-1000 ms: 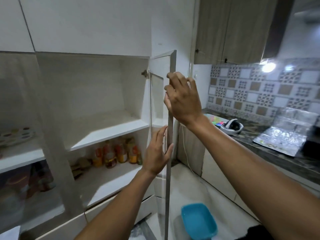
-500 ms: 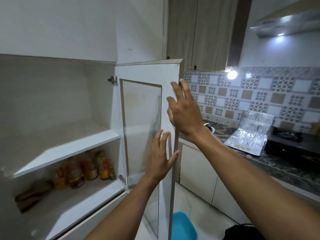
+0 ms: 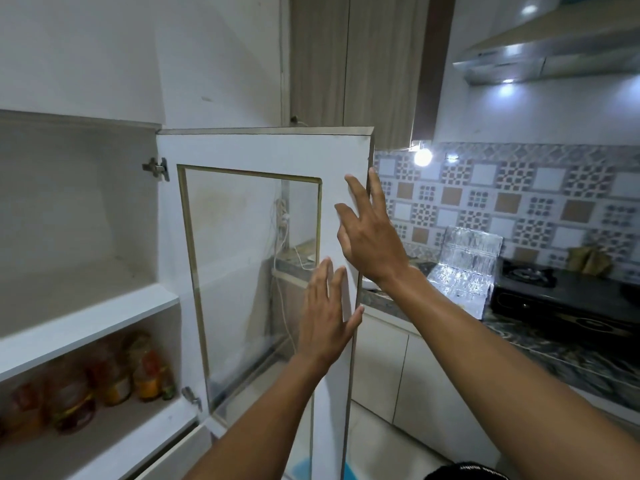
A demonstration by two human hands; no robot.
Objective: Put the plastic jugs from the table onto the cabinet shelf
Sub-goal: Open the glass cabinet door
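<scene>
A white cabinet door with a glass pane stands swung wide open. My left hand is flat against the door's inner face near its free edge, fingers spread. My right hand is higher, fingers apart, its fingertips at the door's free edge. Neither hand holds anything. The upper cabinet shelf at the left is bare. Several bottles with yellow and red labels stand on the lower shelf. No plastic jug and no table is in view.
A dark stone counter runs along the right with a black gas stove and a crinkled foil sheet on it. White base cabinets sit beneath. A range hood hangs above. A blue tub peeks out on the floor.
The door has swung further open, from edge-on to nearly facing me. My right hand let go of the door's edge and opened its fingers. My view turned right.
</scene>
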